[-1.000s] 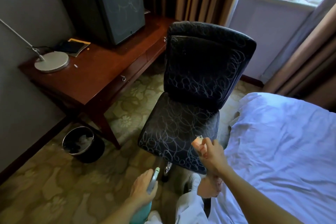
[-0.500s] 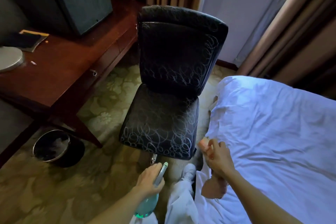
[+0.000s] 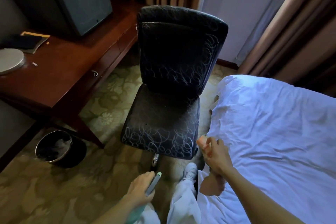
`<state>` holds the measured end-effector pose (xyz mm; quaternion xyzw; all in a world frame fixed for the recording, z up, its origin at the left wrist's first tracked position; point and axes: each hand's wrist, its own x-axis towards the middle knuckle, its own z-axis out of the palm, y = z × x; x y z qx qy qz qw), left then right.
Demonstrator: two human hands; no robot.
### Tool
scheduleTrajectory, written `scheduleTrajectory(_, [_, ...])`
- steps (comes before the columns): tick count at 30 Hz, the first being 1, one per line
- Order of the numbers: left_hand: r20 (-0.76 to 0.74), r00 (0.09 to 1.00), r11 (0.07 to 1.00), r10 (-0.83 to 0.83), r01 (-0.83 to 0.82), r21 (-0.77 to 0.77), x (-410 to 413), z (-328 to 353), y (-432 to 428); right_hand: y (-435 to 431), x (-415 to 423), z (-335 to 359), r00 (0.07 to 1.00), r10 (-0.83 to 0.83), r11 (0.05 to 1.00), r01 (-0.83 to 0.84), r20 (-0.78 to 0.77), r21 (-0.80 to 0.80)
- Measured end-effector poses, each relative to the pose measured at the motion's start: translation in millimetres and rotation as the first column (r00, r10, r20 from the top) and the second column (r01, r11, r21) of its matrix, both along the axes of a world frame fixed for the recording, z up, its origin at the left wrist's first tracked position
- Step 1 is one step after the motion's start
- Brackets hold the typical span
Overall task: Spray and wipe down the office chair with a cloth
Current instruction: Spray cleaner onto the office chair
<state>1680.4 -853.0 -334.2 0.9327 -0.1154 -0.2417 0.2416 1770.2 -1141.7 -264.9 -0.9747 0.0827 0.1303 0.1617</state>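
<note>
Head camera, looking down. Left hand (image 3: 140, 189) low and close, fingers curled round the top of a spray bottle (image 3: 154, 182), grey trigger jutting out past the fingertips, teal body tucked under the palm. Right hand (image 3: 217, 157) a little higher, thumb and fingers pinching a peach cloth (image 3: 202, 142), one bunch sticking out ahead of the fingertips, more hanging below the wrist. Office chair (image 3: 163, 118), black with pale loops, upright straight ahead of both sets of fingers. Front corner of its seat just left of the right fingertips and apart from them, well ahead of the left fingertips. White bed (image 3: 272, 132) to the right of the right fingers and under that forearm. Wooden desk (image 3: 63, 72) and round bin (image 3: 54, 146) far off to the left of the left fingers. White shoe (image 3: 190, 170) between the two hands.
</note>
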Motion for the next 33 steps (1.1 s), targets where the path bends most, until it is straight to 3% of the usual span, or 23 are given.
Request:
scheduleTrajectory(8, [0.068,0.968,0.956,0.242,-0.226,-0.19,-17,-9,26,23,-3,-1,0.998,0.06,0.998,-0.06,-0.005,0.029])
scheduleTrajectory(21, [0.197,0.843,0.856,0.5,-0.448,-0.258,-13,0,46,36,1,8,0.995,0.098,0.995,-0.098,0.008,-0.009])
scheduleTrajectory(33, [0.375,0.688,0.783,0.621,-0.537,-0.313,23,43,74,95,37,26,0.961,0.268,0.963,-0.266,0.064,-0.031])
